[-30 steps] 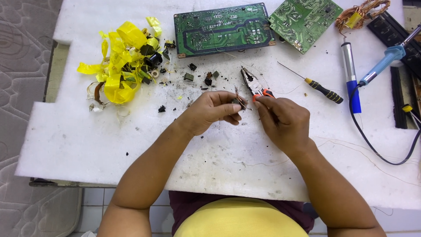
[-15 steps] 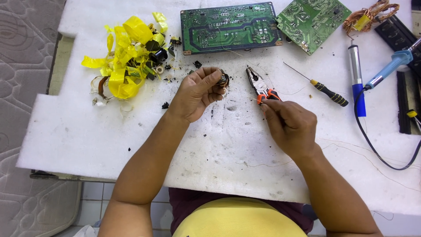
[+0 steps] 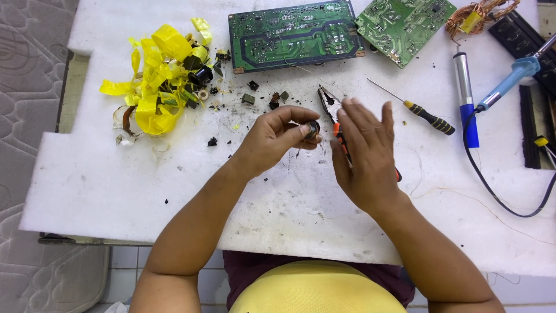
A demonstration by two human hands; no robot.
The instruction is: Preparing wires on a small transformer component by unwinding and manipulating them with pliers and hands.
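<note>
My left hand (image 3: 272, 139) pinches a small dark round part (image 3: 313, 130) between thumb and fingertips, just above the white foam mat (image 3: 116, 185). Beside it my right hand (image 3: 365, 153) is held flat with fingers spread, holding nothing. It hovers over a pair of pliers with orange handles (image 3: 329, 101) that lies on the mat, its jaws showing beyond my fingertips. Small black bits (image 3: 249, 98) are scattered ahead of my left hand.
A heap of yellow tape and dark parts (image 3: 159, 75) lies at the back left. Two green circuit boards (image 3: 292, 32) (image 3: 405, 23) lie at the back. A yellow-black screwdriver (image 3: 425, 116), a blue soldering iron (image 3: 509, 78), a blue-tipped tube (image 3: 466, 98) and copper wire (image 3: 475, 14) are right.
My left hand drew back toward me with the dark part. My right hand let go of the pliers, which now lie on the mat, and opened flat above them.
</note>
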